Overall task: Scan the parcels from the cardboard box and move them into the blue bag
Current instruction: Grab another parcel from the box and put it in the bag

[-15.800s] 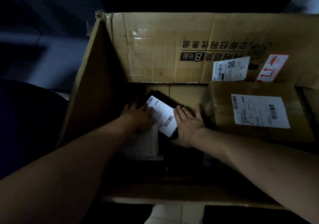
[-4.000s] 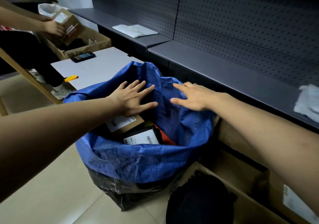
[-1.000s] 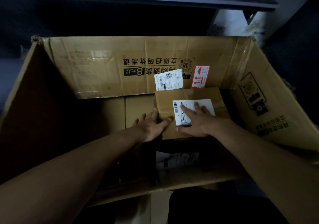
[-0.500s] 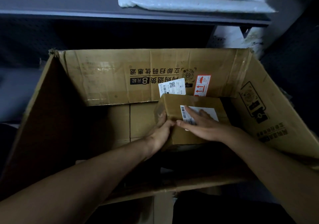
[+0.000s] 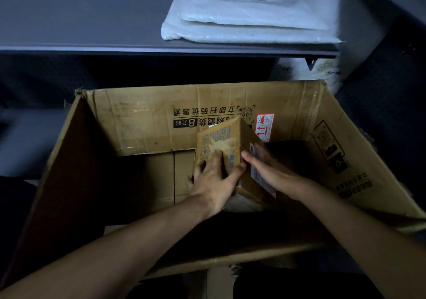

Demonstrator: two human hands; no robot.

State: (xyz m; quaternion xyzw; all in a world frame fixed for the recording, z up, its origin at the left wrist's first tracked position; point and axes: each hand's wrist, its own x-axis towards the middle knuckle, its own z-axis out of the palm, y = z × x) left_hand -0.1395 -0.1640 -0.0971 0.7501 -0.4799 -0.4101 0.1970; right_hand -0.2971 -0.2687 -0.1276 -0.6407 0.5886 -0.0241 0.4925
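1. Parcel (image 5: 221, 137) now tipped onto its edge, was flat; held near the cardboard box (image 5: 138, 119) far wall.
2. Left hand (image 5: 214, 183) and right hand (image 5: 269, 174) press opposite faces, fingers straight; both equally near.

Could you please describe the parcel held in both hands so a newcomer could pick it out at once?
Look into the open cardboard box below the grey shelf. Near its far wall, the left hand and right hand press a small brown parcel between them. It stands tilted on edge, with blue print and a torn patch on one face and a white label on the other.
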